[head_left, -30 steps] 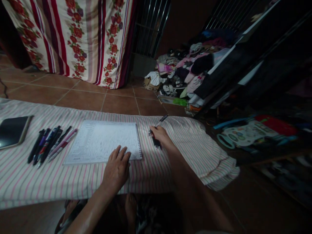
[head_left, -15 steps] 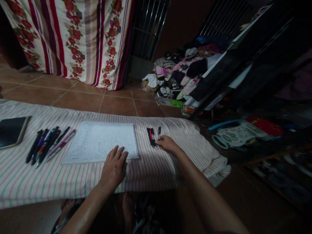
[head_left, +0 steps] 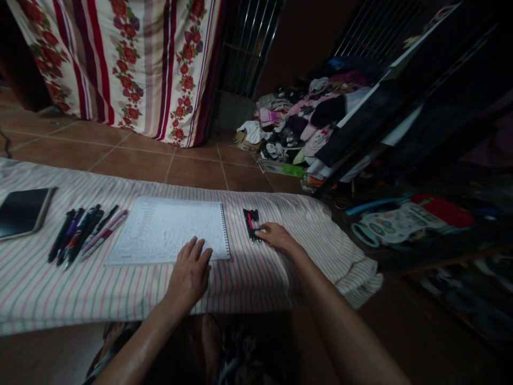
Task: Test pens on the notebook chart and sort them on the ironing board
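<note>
A spiral notebook (head_left: 168,227) with a written-on page lies on the striped cloth, its coil on the right. My left hand (head_left: 190,267) rests on its lower right part, fingers stretched out and holding nothing. To the right of the coil a small row of pens (head_left: 249,225), dark ones and one with a red part, lies side by side. At the right edge of this row my right hand (head_left: 276,236) pinches a pen (head_left: 257,218) near its lower end, close against the others. My fingers hide part of that pen.
Left of the notebook lies a group of several pens (head_left: 82,235), with a dark-screened tablet (head_left: 24,213) farther left. The striped cloth (head_left: 296,267) covers the low surface. Behind it are a tiled floor (head_left: 148,160), a floral curtain (head_left: 132,64) and a clothes pile (head_left: 300,117).
My right hand has brought the pinched pen leftward, against the row of pens. My left hand stays on the notebook. The view has shifted slightly.
</note>
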A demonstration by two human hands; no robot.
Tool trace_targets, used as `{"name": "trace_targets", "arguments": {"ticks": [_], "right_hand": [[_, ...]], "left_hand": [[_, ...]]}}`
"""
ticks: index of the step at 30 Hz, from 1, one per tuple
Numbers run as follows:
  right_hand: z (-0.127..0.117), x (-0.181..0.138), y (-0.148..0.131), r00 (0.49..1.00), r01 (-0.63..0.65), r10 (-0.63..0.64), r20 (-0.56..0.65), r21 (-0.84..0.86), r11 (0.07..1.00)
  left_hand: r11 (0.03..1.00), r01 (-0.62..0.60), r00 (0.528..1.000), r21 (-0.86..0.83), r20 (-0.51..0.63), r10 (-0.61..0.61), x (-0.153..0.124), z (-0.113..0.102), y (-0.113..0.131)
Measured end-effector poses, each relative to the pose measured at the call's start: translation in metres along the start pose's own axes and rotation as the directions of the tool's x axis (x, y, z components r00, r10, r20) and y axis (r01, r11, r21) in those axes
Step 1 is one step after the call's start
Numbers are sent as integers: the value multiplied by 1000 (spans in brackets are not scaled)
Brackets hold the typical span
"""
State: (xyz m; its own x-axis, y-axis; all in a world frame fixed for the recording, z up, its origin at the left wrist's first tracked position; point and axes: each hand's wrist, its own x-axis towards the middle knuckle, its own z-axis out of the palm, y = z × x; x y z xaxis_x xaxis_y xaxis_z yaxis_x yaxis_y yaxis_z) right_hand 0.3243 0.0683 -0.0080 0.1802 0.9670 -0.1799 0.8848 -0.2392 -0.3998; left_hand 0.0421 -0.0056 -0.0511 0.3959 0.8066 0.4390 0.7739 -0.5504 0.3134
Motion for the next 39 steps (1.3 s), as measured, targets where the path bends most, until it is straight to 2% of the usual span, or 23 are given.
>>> {"name": "trace_targets", "arguments": {"ticks": [7, 10, 12, 16, 19, 21, 23, 26, 29, 32, 35, 39], "right_hand": [[-7, -11, -12, 1000, 4, -8, -15, -214, 977], [-13, -21, -31, 999, -2, -14, -50, -313, 950], [-15, -28, -50, 996, 41, -65, -68, -314, 949], [-7, -44, -90, 979, 150, -169, -113, -166, 975], [10, -57, -118, 962, 241, -238, -133, 11, 970], [26, -66, -134, 953, 292, -269, -139, 186, 938], [46, -75, -148, 939, 345, -311, -148, 382, 857], [76, -84, -166, 930, 338, -358, -87, 587, 736], [100, -87, -179, 918, 330, -394, -54, 655, 680], [117, -87, -188, 909, 306, -417, 10, 663, 683], [125, -88, -193, 900, 290, -431, 71, 640, 712], [127, -92, -195, 891, 318, -447, 76, 598, 735]], "left_hand": [[1000, -14, 1000, 10, -26, 15, -1, -4, -2], [1000, -11, 1000, 1, -27, 11, -3, -6, -6], [1000, 1, 1000, -7, -18, -1, -4, -7, -9], [999, 27, 999, -39, -15, -28, -5, -15, -16], [996, 74, 997, -49, -28, -75, -4, -26, -23], [992, 118, 992, -49, -45, -120, -3, -35, -29], [983, 180, 981, -47, -59, -183, -3, -46, -36], [952, 307, 949, -17, -75, -307, -4, -63, -50], [912, 406, 912, 54, -90, -400, -7, -78, -66], [868, 476, 879, 144, -115, -463, -13, -89, -85], [800, 568, 823, 193, -164, -544, -21, -101, -105], [679, 713, 699, 172, -234, -675, -32, -118, -125]]}}
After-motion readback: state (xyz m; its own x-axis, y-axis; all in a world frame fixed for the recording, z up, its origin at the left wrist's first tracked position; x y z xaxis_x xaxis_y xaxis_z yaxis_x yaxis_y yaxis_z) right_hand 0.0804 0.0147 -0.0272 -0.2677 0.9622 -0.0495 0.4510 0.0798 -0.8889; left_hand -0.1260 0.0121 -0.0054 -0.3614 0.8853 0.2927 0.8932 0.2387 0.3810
